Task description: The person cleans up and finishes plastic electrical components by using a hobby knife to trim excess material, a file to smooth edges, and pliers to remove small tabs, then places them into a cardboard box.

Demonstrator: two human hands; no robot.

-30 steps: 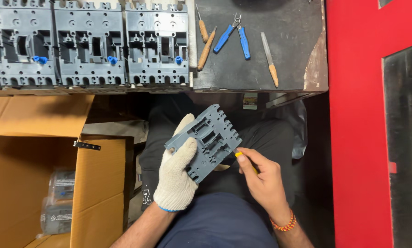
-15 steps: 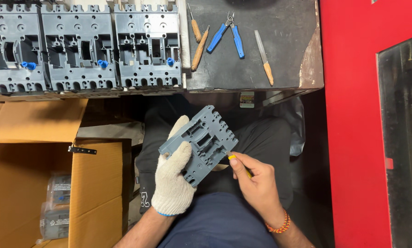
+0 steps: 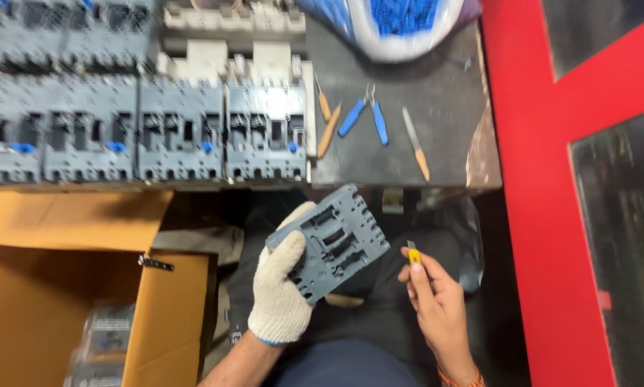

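The gloved left hand (image 3: 282, 290) has its grip closed on a grey plastic cover (image 3: 330, 242), thumb across the ribbed inner face and fingers behind, tilting that face up toward the camera, probably so its slots and recesses can be looked over. The cover hangs over the person's lap, just below the front edge of the dark tabletop (image 3: 437, 100). To the cover's right, clear of it, the bare right hand (image 3: 437, 304) pinches a small yellow-handled tool (image 3: 413, 254), tip up, held ready rather than working. Above the cover, a row of grey breaker bodies (image 3: 186, 129) lines the tabletop edge within easy reach. Up and to the cover's right lie blue-handled pliers (image 3: 365, 118) and wooden-handled tools (image 3: 329, 129). An open cardboard box (image 3: 64, 287) sits left of the cover.
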